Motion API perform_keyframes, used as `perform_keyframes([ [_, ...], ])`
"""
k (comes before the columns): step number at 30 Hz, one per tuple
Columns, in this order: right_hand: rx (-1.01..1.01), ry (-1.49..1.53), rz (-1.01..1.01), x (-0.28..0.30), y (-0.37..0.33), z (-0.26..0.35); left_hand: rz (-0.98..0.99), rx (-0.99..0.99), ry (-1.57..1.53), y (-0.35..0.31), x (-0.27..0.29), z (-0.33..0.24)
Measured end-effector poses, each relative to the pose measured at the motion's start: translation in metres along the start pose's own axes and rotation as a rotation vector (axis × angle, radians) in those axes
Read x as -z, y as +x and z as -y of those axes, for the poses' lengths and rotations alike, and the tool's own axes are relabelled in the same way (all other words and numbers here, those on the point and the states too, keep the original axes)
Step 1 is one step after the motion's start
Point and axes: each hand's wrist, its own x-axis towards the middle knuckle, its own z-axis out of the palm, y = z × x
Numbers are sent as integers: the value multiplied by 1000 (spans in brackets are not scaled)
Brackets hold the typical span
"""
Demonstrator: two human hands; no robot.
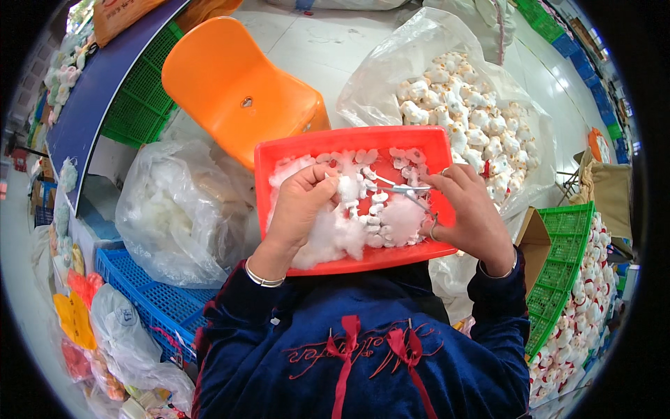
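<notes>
A red plastic tray (pixel 444 150) rests across my lap, with white fluffy stuffing (pixel 328 234) and several small white pieces (pixel 377 209) in it. Over its left half, my left hand (pixel 301 204) is closed, thumb and fingertips pinching a small white piece (pixel 347 187). My right hand (pixel 473 209), at the tray's right side, has its fingers in the rings of a silver scissor-handled tool (pixel 405 189). The tool's two arms are spread and its tips point left, towards the pinched piece. Whether it is scissors or forceps I cannot tell.
An orange chair (pixel 244 98) stands beyond the tray. Behind right lies a clear bag (pixel 380 77) of small white plush parts. Left are a bag of stuffing (pixel 181 216) and a blue crate (pixel 150 297); right, a green crate (pixel 562 255) beside more plush pieces (pixel 583 314).
</notes>
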Motion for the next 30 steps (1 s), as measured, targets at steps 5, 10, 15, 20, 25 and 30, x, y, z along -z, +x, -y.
perform_keyframes([
  [5,19,5,-22,-17,-3,6,35,43,-31,-5,-10,7],
  [10,-18,-9,136,-9,-2,3,37,52,18,-12,-17,-3],
  [15,63,-30,133,-6,5,13,84,41,104,-12,-16,-4],
  [20,93,-9,56,-8,4,8,62,24,116,-15,-12,-8],
  [25,55,31,-35,3,5,18,-2,-32,286,-19,-12,-10],
  [30,43,-53,100,-1,4,10,38,-55,297,-23,-13,-12],
])
